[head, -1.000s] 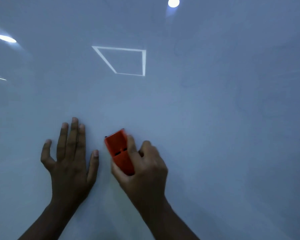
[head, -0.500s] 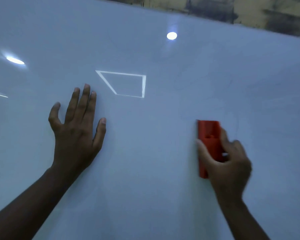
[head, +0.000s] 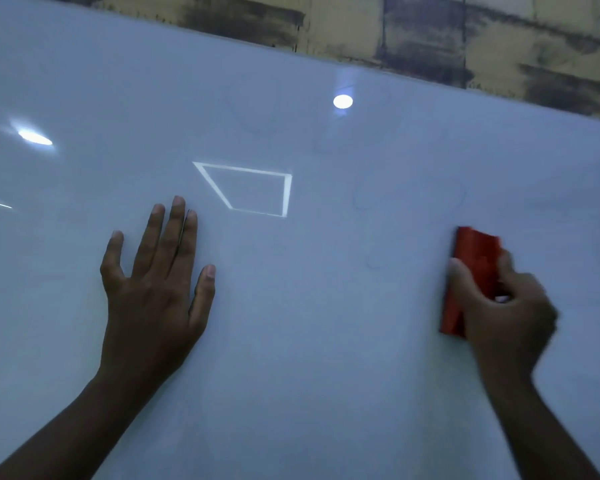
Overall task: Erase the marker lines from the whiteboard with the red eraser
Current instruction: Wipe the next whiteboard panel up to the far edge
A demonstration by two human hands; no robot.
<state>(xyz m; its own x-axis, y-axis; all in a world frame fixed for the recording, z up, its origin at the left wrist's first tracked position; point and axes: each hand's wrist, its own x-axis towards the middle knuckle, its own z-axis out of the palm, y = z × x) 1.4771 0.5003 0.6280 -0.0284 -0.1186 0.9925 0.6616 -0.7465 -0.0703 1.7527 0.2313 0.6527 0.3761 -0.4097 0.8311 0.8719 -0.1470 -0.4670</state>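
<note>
we're on the red eraser point(head: 473, 268) first: a bright red oblong block, standing nearly upright against the whiteboard point(head: 326, 306), top end tipped a little to the right, and its edges are smeared with blur. it sits on the right side of the board, well apart from the left hand point(head: 156, 289). our right hand point(head: 503, 317) is wrapped around its lower right part, thumb on the left edge, fingers curled over the far side, a firm closed grip on it. our left hand lies flat and fully open on the board, fingers spread and pointing up, holding nothing. faint grey marker lines point(head: 371, 202) show as pale loops above and to the left of the eraser; they're too weak to read their shapes. a bright square reflection point(head: 286, 195) and round light spots point(head: 343, 101) glare off the glossy surface, and a yellowish stained wall point(head: 430, 32) runs above the top edge.

against half a second ago, we see the eraser further right and now leaning rather than straight. a second ago it was down low beside the left hand, and the wall was out of view.
</note>
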